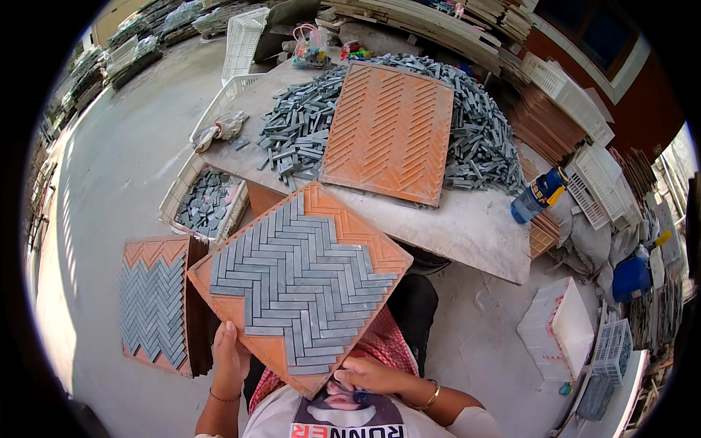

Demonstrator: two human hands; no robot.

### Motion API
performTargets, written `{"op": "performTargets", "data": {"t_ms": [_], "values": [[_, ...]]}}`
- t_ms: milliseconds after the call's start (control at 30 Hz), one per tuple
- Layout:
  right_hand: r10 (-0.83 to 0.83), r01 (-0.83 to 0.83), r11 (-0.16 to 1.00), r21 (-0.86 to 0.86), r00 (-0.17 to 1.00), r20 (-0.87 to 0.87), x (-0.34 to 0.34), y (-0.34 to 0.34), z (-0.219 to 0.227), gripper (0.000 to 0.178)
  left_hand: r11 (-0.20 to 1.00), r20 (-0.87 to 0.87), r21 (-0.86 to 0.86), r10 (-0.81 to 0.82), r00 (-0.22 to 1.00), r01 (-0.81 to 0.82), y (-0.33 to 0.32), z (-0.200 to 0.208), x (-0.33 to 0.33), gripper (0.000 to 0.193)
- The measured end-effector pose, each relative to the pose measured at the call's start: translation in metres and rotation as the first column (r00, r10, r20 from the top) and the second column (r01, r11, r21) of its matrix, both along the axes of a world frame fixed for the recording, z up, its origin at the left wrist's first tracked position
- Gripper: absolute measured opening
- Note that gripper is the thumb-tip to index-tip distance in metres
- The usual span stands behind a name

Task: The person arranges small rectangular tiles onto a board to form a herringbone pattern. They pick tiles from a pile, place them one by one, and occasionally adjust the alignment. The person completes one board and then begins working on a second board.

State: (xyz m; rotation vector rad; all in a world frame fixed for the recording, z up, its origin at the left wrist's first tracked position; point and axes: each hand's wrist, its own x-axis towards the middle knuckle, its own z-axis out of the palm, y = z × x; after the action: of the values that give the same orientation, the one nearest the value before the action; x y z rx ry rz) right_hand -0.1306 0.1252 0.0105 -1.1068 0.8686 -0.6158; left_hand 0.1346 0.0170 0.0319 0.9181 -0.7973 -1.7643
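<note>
A square orange mould tray (264,349) is held in front of me, tilted cornerwise. Grey stone strips (307,274) fill most of its grooves in a herringbone pattern; bare orange grooves show at the upper right edge. My left hand (231,355) grips the lower left edge, thumb on top and the other fingers hidden beneath. At the bottom corner, my right hand (366,375) is closed on the edge, its fingers partly hidden. Left of the tray, a stack of similar moulds (196,292) carries another herringbone panel (153,306) on top.
An empty orange mould (391,131) rests against a big heap of grey strips (478,139) on the worktable (467,237). A blue bottle (537,196) stands at its right edge. Stone pieces lie in a crate (175,191) at left. A white box (558,321) sits on the floor at right.
</note>
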Motion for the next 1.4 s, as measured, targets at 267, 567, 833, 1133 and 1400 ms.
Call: {"op": "performTargets", "data": {"t_ms": [267, 567, 833, 1133, 1400], "values": [[0.026, -0.031, 0.998, -0.049, 0.994, -0.103, -0.015, -0.036, 0.027, 0.02, 0.977, -0.024, 0.009, 0.213, 0.977, -0.212, -0.022, -0.048, 0.025, 0.036], [-0.325, 0.123, 0.884, -0.45, 0.855, -0.404, -0.016, -0.084, 0.029, 0.01, 0.934, 0.05, 0.026, 0.355, 0.934, -0.356, -0.033, -0.09, 0.031, 0.032], [-0.356, -0.038, 0.739, -0.673, 0.826, -0.437, 0.037, -0.142, 0.018, 0.01, 0.938, 0.039, 0.013, 0.347, 0.937, -0.348, -0.03, -0.096, 0.029, 0.04], [-0.327, -0.115, 0.738, -0.665, 0.801, -0.502, 0.045, -0.162, 0.023, 0.012, 0.923, 0.023, 0.191, 0.335, 0.942, -0.333, -0.008, -0.1, 0.029, 0.047], [-0.374, -0.026, 0.841, -0.54, 0.694, -0.615, 0.0, -0.114, 0.027, 0.012, 0.793, 0.762, -0.608, 0.589, 0.27, -0.015, -0.009, -0.045, 0.033, 0.033]]}}
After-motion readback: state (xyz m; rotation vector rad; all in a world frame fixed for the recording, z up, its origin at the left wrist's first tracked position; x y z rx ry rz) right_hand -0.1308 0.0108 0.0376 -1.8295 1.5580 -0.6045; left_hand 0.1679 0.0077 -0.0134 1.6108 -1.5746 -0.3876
